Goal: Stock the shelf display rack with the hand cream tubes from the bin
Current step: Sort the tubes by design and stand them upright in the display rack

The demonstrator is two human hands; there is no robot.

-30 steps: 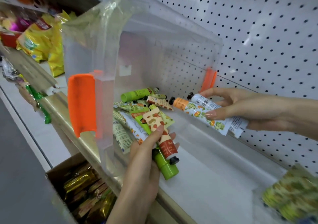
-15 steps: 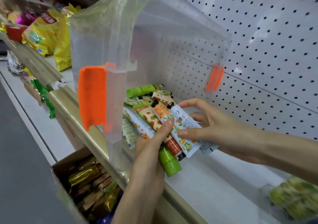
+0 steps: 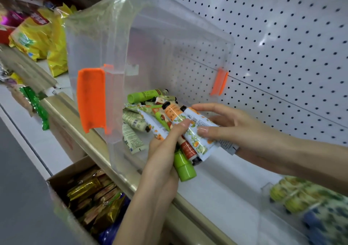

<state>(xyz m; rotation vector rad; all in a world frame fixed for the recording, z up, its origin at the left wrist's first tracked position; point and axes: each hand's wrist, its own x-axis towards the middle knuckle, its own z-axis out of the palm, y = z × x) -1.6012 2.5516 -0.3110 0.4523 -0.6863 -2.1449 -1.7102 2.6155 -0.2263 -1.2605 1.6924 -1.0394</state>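
Over shelf point(image 3: 216, 188), left hand point(image 3: 162, 156), right hand point(image 3: 231, 130) grip tubes point(image 3: 194, 139) (bin point(image 3: 169, 37) tipped).

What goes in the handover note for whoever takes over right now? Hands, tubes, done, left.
Left hand: grips a bundle of tubes, caps pointing down.
Right hand: pinches two floral tubes, held against that bundle.
Bin: clear, tipped on its side on the shelf, with loose tubes inside.
Display rack: lower right, blurred; it already holds some items.
Done: a handful gathered from the bin.
Left: probably put the held tubes in the rack, then go back for the loose ones.
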